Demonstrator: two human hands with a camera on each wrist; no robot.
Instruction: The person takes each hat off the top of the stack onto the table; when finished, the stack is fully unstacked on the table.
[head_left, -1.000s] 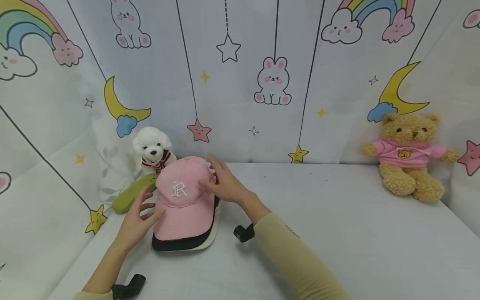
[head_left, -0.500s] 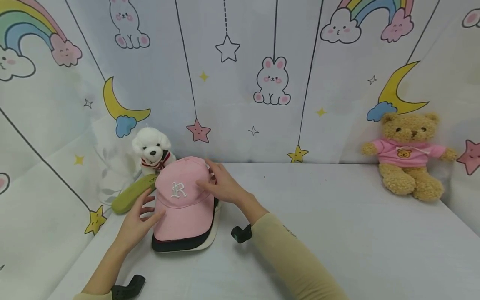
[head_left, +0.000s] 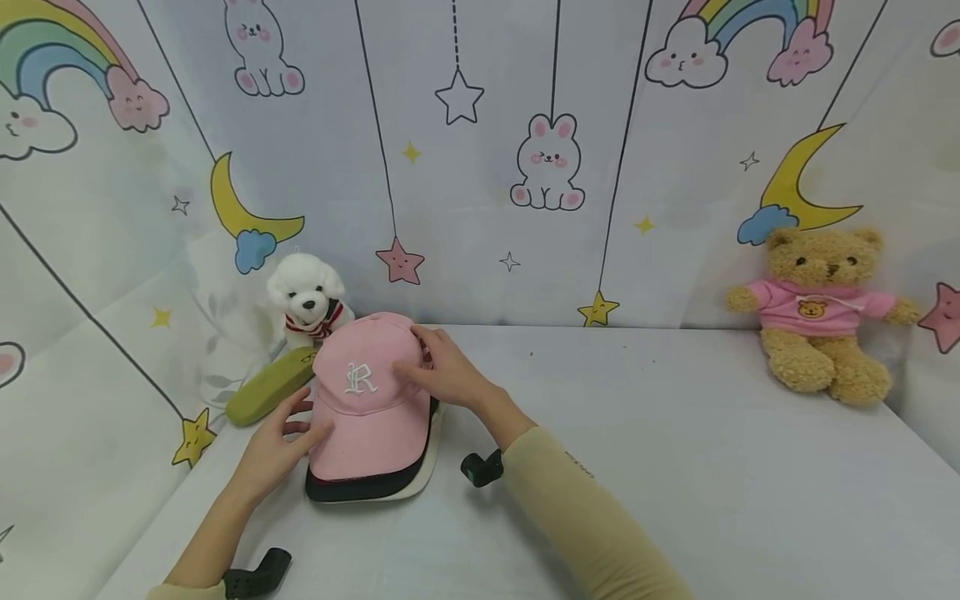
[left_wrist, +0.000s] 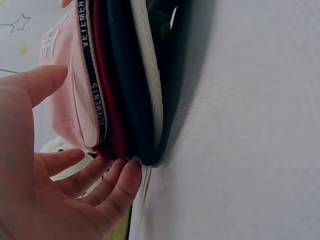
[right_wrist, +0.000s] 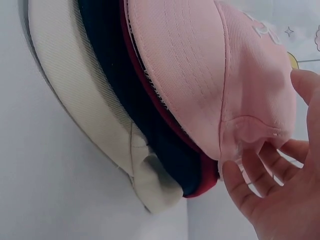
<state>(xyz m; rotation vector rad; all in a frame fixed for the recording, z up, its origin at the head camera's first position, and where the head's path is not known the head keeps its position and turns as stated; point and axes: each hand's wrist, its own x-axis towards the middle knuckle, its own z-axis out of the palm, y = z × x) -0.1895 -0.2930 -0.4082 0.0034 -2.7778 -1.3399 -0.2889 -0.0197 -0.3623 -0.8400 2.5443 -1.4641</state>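
A pink baseball cap (head_left: 371, 442) with a white embroidered R tops a stack of caps. Beneath it show a dark red cap (right_wrist: 209, 175), a navy cap (left_wrist: 131, 75) and a cream cap (right_wrist: 75, 75). My left hand (head_left: 273, 454) is at the stack's left side, its lower fingertips touching the edges of the caps under the pink one; its thumb is spread apart over the brim. On the far right side, my right hand (head_left: 453, 375) has its fingertips against the pink cap's lower side, with the thumb spread towards the crown. Neither hand's fingers close round a cap.
Behind the stack sits a white toy dog (head_left: 306, 292) with a striped scarf. A green elongated object (head_left: 266, 387) lies to the left of the stack. A teddy bear (head_left: 825, 308) in a pink hoodie sits at the right back of the white table (head_left: 637, 433).
My right hand has moved slightly down and in, bringing its fingers closer to the pink cap's side. The left hand has hardly moved, and the caps stay in place.
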